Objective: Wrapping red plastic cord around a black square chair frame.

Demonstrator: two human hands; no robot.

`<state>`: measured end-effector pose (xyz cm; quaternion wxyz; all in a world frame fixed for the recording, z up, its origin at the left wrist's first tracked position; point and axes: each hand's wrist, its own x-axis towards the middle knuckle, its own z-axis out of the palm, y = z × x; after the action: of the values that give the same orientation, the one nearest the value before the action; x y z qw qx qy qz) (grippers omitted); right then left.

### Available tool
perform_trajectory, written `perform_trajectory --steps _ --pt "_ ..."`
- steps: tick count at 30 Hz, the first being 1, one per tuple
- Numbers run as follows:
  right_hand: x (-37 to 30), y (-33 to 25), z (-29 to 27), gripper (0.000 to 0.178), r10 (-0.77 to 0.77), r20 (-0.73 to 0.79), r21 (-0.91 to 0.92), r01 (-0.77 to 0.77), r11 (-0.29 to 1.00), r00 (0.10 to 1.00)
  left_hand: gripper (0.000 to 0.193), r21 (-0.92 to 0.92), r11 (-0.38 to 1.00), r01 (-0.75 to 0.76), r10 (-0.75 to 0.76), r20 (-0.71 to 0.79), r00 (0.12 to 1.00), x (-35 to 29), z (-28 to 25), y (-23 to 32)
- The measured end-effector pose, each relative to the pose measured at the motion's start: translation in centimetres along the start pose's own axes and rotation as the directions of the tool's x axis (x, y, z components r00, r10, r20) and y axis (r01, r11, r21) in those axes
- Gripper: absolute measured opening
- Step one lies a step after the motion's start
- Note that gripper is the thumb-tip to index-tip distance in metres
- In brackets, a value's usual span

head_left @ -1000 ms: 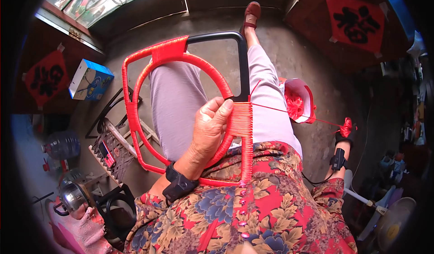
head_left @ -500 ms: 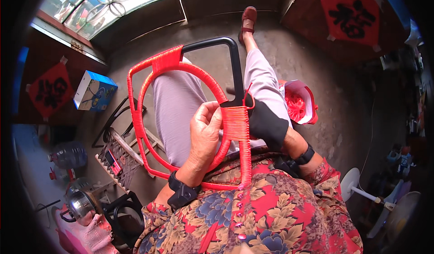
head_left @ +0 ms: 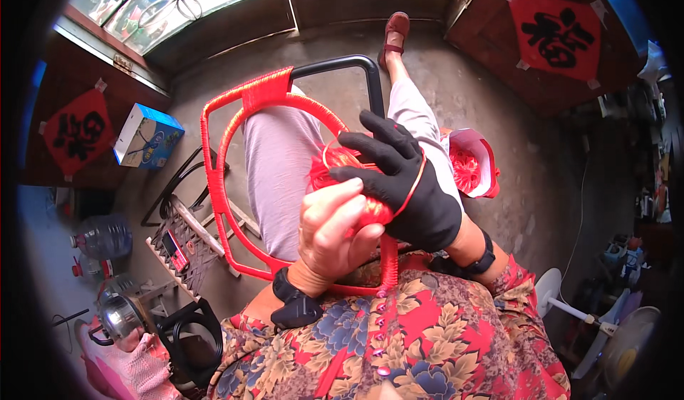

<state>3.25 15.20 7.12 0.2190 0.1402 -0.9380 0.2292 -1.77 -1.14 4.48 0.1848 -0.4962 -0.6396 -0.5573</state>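
Observation:
Across my lap rests a metal frame with an oval inside, mostly wrapped in red cord; one bar is bare black. A shiny bundle of red cord sits between my hands, over the frame's right side. My left hand, bare, has its fingers curled against the bundle from the left. In a black glove, my right hand grips the bundle from the right, its fingers partly spread over it. A strand of cord loops past the glove. The hands hide the wrapped corner beneath.
Right of my leg stands a bag of red cord. A blue box, a woven-topped stool with a red phone, a steel pot and plastic bottles are at left. A white fan stands at lower right.
My right hand has come up from behind the frame's right bar to in front of it. The red cord bundle has come into sight between both hands. My left hand has left the wrapped bar.

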Motion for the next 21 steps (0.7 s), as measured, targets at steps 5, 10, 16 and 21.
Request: perform_trajectory --steps 5,10,16,21 --pt "-2.4 -0.7 -2.4 0.029 0.704 -0.097 0.894 -0.249 0.372 0.704 0.036 -0.230 0.855 0.466 -0.512 -0.225 0.829 -0.2 1.6 -1.2" --pt "-3.8 0.8 -4.8 0.028 0.414 0.008 0.051 -0.414 0.909 0.910 0.028 -0.597 0.306 0.741 -0.826 0.220 0.519 -0.8 2.4 -1.8" --pt "-10.1 6.5 -6.6 0.023 0.909 0.020 0.271 -0.878 0.395 0.416 0.020 -0.699 0.072 0.712 -0.840 0.342 0.421 -1.0 2.2 -2.2" --pt "-19.2 12.2 -8.1 0.017 0.948 -0.183 0.960 -0.159 0.229 0.259 0.017 -0.726 -0.021 0.688 -0.834 0.392 0.388 -1.0 2.6 -2.5"
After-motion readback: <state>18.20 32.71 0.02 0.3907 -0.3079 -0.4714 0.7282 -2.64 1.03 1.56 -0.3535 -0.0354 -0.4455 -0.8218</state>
